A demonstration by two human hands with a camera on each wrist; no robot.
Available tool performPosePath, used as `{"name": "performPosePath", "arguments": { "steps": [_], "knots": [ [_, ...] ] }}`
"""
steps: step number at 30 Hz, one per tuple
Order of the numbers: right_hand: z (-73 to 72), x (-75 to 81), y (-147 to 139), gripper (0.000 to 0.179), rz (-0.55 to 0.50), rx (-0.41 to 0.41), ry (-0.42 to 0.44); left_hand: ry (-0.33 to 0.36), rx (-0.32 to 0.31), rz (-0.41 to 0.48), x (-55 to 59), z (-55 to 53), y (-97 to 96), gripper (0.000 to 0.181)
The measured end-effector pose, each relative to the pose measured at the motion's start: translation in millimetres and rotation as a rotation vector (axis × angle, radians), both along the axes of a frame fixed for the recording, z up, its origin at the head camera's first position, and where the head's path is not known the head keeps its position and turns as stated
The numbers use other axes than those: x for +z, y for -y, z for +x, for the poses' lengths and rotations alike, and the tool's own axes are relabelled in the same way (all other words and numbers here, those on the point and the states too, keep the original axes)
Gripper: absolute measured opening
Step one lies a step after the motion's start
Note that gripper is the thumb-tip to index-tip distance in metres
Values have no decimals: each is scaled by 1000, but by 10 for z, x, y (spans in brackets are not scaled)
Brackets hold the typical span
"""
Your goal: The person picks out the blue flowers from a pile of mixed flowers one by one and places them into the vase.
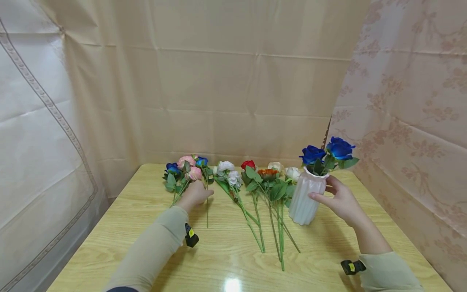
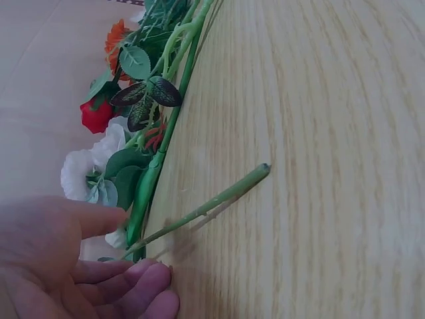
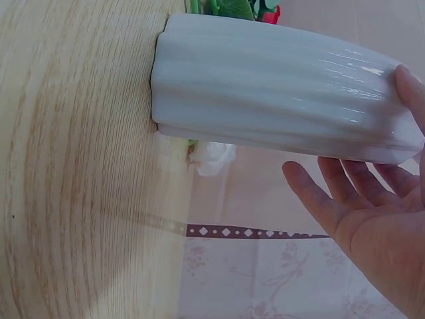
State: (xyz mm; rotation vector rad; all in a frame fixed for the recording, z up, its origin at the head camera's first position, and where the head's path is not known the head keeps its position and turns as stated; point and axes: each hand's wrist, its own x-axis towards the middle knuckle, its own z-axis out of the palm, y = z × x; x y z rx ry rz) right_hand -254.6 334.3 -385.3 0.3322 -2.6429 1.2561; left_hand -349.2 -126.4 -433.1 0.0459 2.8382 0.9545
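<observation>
My right hand (image 1: 341, 202) holds a white ribbed vase (image 1: 307, 198) near its top, thumb on the near side and fingers behind. Two blue roses (image 1: 340, 148) with green leaves stand in the vase's mouth. In the right wrist view the vase's base (image 3: 159, 86) is at the tabletop. My left hand (image 1: 196, 195) reaches over the flowers at the left. In the left wrist view a thin green stem (image 2: 229, 193) runs past the fingertips (image 2: 158, 279), with a gap between thumb and fingers. Pink flowers (image 1: 195, 173) and blue roses (image 1: 202, 162) lie just beyond this hand.
White flowers (image 1: 234, 178), a red rose (image 1: 248, 164), an orange flower (image 1: 268, 174) and cream-white roses (image 1: 293, 173) lie mid-table, stems pointing toward me. The wooden table (image 1: 120, 243) has beige curtains (image 1: 233, 81) behind it and patterned cloth (image 1: 412, 121) at the right.
</observation>
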Motion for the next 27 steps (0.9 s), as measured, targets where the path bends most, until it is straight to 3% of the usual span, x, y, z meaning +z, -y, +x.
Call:
{"name": "performPosePath", "arguments": {
  "steps": [11,27],
  "knots": [
    [5,-3,2,76,1,-4,3,-24,-2,-42,-31,2,2,49],
    [-24,-23,-13,82,6,-8,16,18,-4,-55,-49,-35,18,51]
  ]
}}
